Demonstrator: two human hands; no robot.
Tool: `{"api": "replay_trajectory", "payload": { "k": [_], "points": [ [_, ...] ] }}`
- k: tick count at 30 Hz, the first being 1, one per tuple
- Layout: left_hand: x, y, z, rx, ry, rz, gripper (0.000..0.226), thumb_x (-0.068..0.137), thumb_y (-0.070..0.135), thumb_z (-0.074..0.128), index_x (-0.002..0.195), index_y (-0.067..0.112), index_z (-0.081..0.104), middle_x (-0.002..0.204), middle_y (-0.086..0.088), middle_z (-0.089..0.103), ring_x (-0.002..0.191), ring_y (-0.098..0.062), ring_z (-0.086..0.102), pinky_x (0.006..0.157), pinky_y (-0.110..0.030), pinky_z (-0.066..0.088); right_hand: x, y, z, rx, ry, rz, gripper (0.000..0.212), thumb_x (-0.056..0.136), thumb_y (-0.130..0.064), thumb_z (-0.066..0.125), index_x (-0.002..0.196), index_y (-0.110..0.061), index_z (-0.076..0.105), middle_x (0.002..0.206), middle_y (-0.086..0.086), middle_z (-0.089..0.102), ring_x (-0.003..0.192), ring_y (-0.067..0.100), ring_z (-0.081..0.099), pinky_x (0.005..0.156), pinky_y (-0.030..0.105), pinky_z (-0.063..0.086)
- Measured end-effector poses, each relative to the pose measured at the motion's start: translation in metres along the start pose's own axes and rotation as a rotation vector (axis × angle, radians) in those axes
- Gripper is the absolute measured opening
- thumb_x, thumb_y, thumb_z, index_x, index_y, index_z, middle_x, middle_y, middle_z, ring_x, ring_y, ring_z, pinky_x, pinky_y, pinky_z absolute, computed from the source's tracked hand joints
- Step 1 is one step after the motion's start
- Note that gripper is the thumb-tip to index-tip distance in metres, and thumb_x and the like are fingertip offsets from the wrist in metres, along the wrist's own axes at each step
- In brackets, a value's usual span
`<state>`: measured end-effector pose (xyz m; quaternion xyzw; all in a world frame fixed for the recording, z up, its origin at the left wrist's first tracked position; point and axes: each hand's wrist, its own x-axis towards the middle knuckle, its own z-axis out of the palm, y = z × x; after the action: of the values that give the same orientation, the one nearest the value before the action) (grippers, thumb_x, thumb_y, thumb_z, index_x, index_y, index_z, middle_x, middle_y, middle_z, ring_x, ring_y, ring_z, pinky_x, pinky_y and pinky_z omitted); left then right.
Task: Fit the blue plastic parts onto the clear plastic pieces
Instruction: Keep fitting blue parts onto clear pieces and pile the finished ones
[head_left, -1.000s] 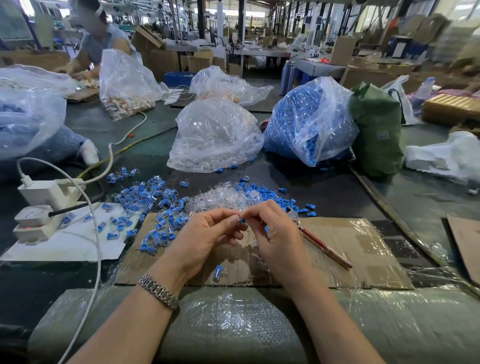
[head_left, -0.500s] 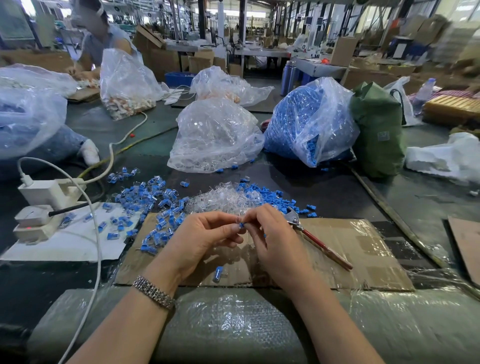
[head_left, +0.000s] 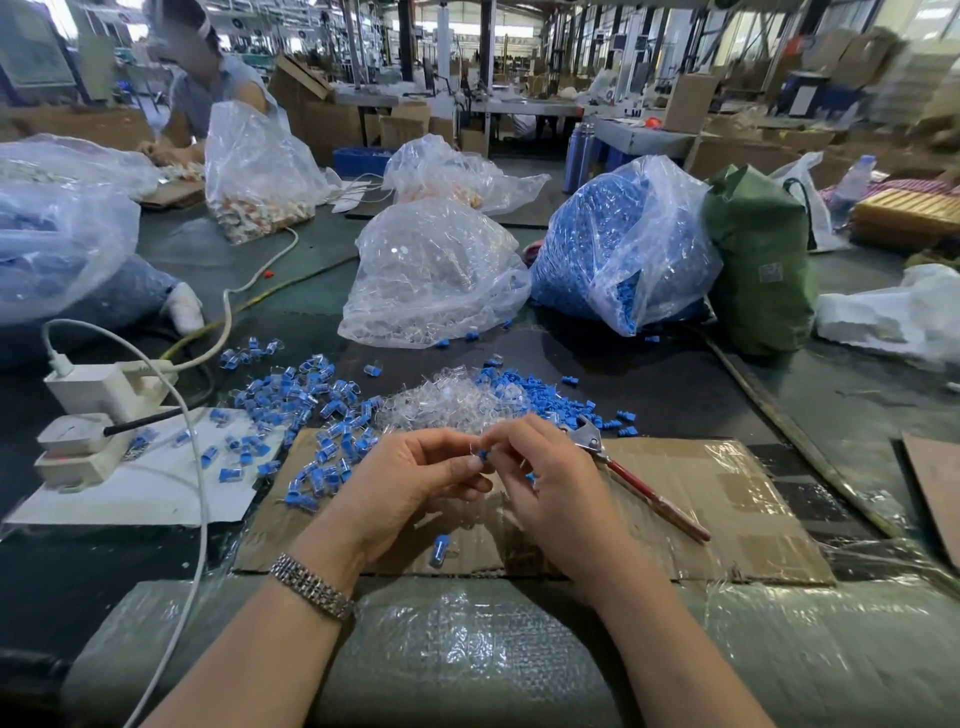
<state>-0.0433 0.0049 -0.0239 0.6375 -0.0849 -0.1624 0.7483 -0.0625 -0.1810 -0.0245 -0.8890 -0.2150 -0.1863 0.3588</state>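
Blue plastic part (head_left: 483, 455), small and mostly hidden, sits pinched between the fingertips of both hands, just above the near edge of the clear pieces pile (head_left: 452, 402). The left hand (head_left: 410, 483) curls its fingers and thumb round it from the left; the right hand (head_left: 550, 483) pinches it from the right, fingers bent tight. A thin clear bit shows at the pinch, though whether it is already joined to the blue part cannot be told.

Both hands hover over a cardboard sheet (head_left: 701, 499) wrapped in film on the dark surface (head_left: 649, 379). Loose blue parts (head_left: 540, 397) lie just right of the clear pile; assembled blue-and-clear pieces (head_left: 311, 410) spread to the left. One assembled piece (head_left: 440, 551) lies alone on the cardboard, near the wrists. Red-handled pliers (head_left: 639, 483) rest just right of the right hand. Far behind stand a bag of clear pieces (head_left: 431, 275) and a bag of blue parts (head_left: 613, 244).
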Motion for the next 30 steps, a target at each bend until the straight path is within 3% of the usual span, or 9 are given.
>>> {"api": "replay_trajectory", "payload": {
  "k": [3, 5, 7, 10, 15, 18, 23, 26, 30],
  "points": [
    [0.001, 0.0, -0.001, -0.087, 0.006, 0.005, 0.02, 0.082, 0.008, 0.074, 0.102, 0.006, 0.078, 0.106, -0.023, 0.075, 0.092, -0.029, 0.074, 0.079, -0.028, 0.061, 0.002, -0.002, -0.009, -0.005, 0.058, 0.127, 0.032, 0.096, -0.034, 0.063, 0.126, -0.025, 0.059, 0.103, -0.015, 0.055, 0.094, 0.002, 0.053, 0.087, 0.026, 0.051],
    [0.002, 0.0, -0.003, -0.185, 0.023, 0.009, 0.02, 0.082, 0.005, 0.074, 0.101, 0.002, 0.076, 0.108, -0.026, 0.073, 0.092, -0.03, 0.074, 0.079, -0.028, 0.061, 0.005, 0.004, -0.022, -0.246, 0.073, 0.314, 0.043, 0.095, -0.046, 0.06, 0.132, -0.023, 0.053, 0.116, -0.009, 0.049, 0.107, 0.008, 0.047, 0.097, 0.032, 0.046],
    [0.003, 0.0, -0.004, -0.251, 0.034, 0.015, 0.024, 0.081, 0.002, 0.074, 0.104, -0.003, 0.073, 0.109, -0.028, 0.072, 0.09, -0.029, 0.073, 0.078, -0.029, 0.062, 0.005, 0.011, -0.035, -0.568, -0.051, 0.587, 0.058, 0.093, -0.059, 0.057, 0.134, -0.019, 0.047, 0.126, 0.003, 0.044, 0.118, 0.021, 0.042, 0.099, 0.041, 0.041],
    [0.003, 0.002, -0.005, -0.266, 0.041, 0.019, 0.033, 0.08, 0.002, 0.074, 0.112, -0.007, 0.067, 0.111, -0.028, 0.072, 0.09, -0.029, 0.073, 0.077, -0.029, 0.062, 0.0, 0.018, -0.044, -0.681, -0.26, 0.777, 0.061, 0.092, -0.062, 0.058, 0.129, -0.015, 0.051, 0.128, 0.009, 0.048, 0.122, 0.029, 0.046, 0.098, 0.048, 0.041],
    [0.002, 0.004, -0.004, -0.253, 0.035, 0.011, 0.037, 0.08, 0.004, 0.074, 0.115, -0.008, 0.066, 0.112, -0.027, 0.072, 0.09, -0.028, 0.073, 0.078, -0.029, 0.062, 0.001, 0.016, -0.041, -0.665, -0.297, 0.715, 0.028, 0.093, -0.04, 0.057, 0.102, -0.013, 0.057, 0.111, 0.012, 0.052, 0.102, 0.028, 0.05, 0.089, 0.041, 0.049],
    [0.002, 0.003, -0.004, -0.272, 0.031, 0.016, 0.031, 0.081, 0.004, 0.075, 0.11, -0.005, 0.07, 0.114, -0.028, 0.071, 0.092, -0.029, 0.073, 0.078, -0.03, 0.062, 0.005, 0.016, -0.044, -0.592, -0.246, 0.716, 0.024, 0.095, -0.034, 0.051, 0.09, -0.011, 0.054, 0.091, 0.009, 0.05, 0.084, 0.026, 0.046, 0.071, 0.035, 0.042],
    [0.004, 0.003, -0.006, -0.29, 0.032, -0.004, 0.025, 0.081, 0.005, 0.077, 0.106, 0.001, 0.076, 0.117, -0.027, 0.071, 0.094, -0.029, 0.073, 0.078, -0.034, 0.063, 0.011, 0.004, -0.065, -0.017, -0.333, 0.657, 0.029, 0.097, -0.022, 0.06, 0.071, -0.015, 0.052, 0.06, -0.001, 0.05, 0.049, 0.009, 0.047, 0.047, 0.022, 0.039],
    [0.006, 0.003, -0.006, -0.263, 0.084, 0.017, 0.031, 0.077, 0.009, 0.079, 0.108, 0.002, 0.076, 0.118, -0.024, 0.071, 0.099, -0.028, 0.071, 0.084, -0.034, 0.062, 0.014, -0.015, -0.065, 0.08, -0.607, 0.545, 0.024, 0.1, -0.018, 0.057, 0.077, -0.011, 0.054, 0.071, 0.005, 0.056, 0.066, 0.017, 0.055, 0.069, 0.041, 0.054],
    [0.006, 0.003, -0.006, -0.294, 0.081, 0.019, 0.028, 0.073, 0.014, 0.081, 0.101, 0.01, 0.08, 0.111, -0.017, 0.074, 0.089, -0.023, 0.07, 0.083, -0.036, 0.06, 0.018, -0.029, -0.058, 0.143, -0.659, 0.529, 0.023, 0.102, -0.019, 0.055, 0.092, 0.002, 0.059, 0.09, 0.02, 0.07, 0.081, 0.031, 0.066, 0.088, 0.052, 0.054]
  ]
}}
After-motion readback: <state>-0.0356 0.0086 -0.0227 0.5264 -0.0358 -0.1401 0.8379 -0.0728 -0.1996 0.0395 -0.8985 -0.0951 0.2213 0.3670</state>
